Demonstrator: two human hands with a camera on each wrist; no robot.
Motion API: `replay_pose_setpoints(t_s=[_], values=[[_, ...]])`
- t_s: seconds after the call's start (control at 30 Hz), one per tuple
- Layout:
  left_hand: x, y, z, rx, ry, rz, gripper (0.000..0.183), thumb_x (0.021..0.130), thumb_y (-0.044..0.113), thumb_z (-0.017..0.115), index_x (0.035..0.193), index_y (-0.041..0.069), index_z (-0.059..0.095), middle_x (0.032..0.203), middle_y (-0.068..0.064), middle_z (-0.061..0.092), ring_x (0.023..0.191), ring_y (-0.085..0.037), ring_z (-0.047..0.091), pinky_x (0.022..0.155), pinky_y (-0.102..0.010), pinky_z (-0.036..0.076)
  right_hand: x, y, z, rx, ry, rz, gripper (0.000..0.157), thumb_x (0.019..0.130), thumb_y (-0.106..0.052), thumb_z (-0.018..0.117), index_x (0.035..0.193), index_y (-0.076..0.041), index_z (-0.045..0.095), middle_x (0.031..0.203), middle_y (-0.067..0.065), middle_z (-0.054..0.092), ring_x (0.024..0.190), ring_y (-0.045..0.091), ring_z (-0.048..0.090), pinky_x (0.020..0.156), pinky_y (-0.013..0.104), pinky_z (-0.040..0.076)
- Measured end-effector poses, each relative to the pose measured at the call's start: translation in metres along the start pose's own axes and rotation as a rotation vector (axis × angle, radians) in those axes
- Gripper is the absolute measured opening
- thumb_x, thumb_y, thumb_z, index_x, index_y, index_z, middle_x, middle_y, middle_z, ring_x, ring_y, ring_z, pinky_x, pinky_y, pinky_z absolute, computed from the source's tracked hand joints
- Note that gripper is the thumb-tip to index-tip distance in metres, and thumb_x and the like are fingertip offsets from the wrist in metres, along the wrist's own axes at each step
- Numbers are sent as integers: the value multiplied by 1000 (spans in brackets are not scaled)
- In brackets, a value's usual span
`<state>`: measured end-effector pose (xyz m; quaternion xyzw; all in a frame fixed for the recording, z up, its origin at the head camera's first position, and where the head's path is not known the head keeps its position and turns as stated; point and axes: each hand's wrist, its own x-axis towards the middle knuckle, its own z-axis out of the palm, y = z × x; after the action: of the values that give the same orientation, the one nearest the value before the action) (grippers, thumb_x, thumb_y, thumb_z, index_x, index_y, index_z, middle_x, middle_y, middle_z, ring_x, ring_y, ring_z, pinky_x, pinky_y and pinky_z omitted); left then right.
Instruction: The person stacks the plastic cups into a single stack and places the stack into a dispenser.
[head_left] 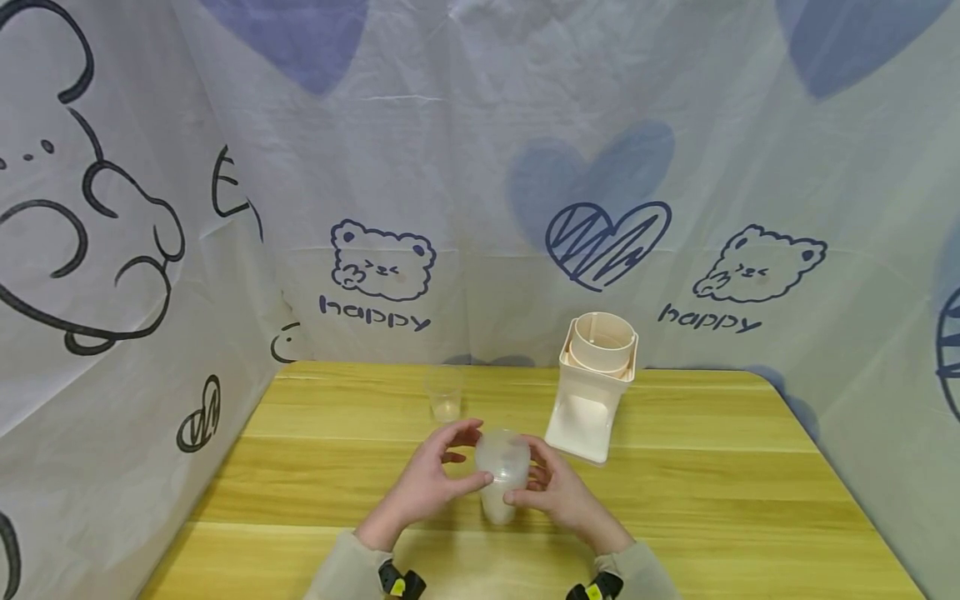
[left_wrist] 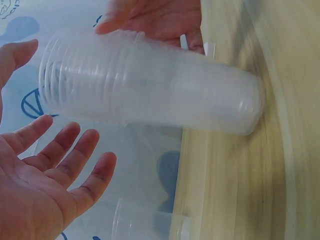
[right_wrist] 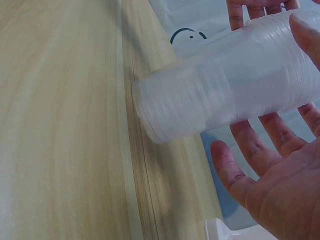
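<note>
Between the two hands a stack of clear plastic cups (head_left: 501,479) is upright, rims at the top and narrow end down by the table. My right hand (head_left: 562,493) holds its right side, with the thumb (right_wrist: 306,37) on the near side and fingers (right_wrist: 250,145) around the far side. On the other side my left hand (head_left: 431,479) is spread close to the stack. Its fingers (left_wrist: 67,160) stand apart from the cups in the left wrist view. Whether the stack's bottom touches the table cannot be told.
Behind the left hand a single clear plastic cup (head_left: 446,398) stands on the wooden table (head_left: 712,483). A white plastic stand (head_left: 585,421) with a round tube (head_left: 602,346) on top is at the back right. A printed cloth (head_left: 480,208) hangs behind and at the sides.
</note>
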<state>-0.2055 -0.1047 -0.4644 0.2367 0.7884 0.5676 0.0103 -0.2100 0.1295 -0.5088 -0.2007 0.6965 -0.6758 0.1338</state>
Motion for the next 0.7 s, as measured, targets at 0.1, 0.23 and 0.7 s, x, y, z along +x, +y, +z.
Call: replay_pose_setpoints(t_s=[0.1, 0.23, 0.7], values=[[1, -1, -4, -39, 68, 8, 65, 83, 12, 80, 140, 10, 47, 124, -8, 58, 116, -29, 55, 95, -51, 49, -1, -2, 1, 10, 4, 8, 75, 84, -6, 78, 146, -1, 36, 139, 22, 46, 120, 35, 54, 98, 41, 48], [3, -6, -9, -80, 187, 13, 66, 83, 6, 79, 139, 10, 46, 120, -10, 58, 114, -32, 56, 95, -55, 48, -1, -3, 1, 8, 12, 18, 75, 83, -6, 79, 145, -2, 37, 139, 21, 47, 120, 35, 54, 99, 43, 48], [20, -44, -32, 64, 360, -175, 74, 84, 17, 80, 145, 7, 39, 132, -14, 51, 122, -33, 50, 98, -52, 46, -1, -3, 0, 16, 14, 20, 77, 82, -7, 81, 144, 0, 37, 137, 21, 48, 118, 34, 55, 98, 42, 48]])
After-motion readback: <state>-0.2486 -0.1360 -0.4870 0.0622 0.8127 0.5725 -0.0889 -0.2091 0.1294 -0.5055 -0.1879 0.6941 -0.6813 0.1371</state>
